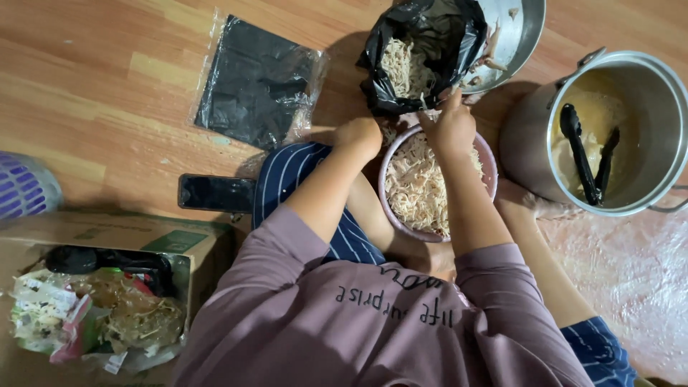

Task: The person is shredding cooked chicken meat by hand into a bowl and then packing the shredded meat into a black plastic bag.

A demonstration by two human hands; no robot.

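Note:
A pink bowl (490, 166) full of pale shredded food sits between my knees. Just beyond it a black plastic bag (441, 36) stands open with the same shreds inside. My left hand (360, 136) is curled into a fist at the bowl's left rim, under the bag's lower corner. My right hand (451, 125) hovers over the bowl's far side, fingers bunched and pointing at the bag's mouth. Whether they pinch shreds or the bag's edge is hidden.
A large steel pot (663, 100) with black tongs (584, 154) in yellowish liquid stands at the right. A steel bowl (519, 32) lies behind the bag. A pack of black bags (254, 82), a dark phone (215, 193) and a cardboard box of scraps (107, 301) lie left on the wooden floor.

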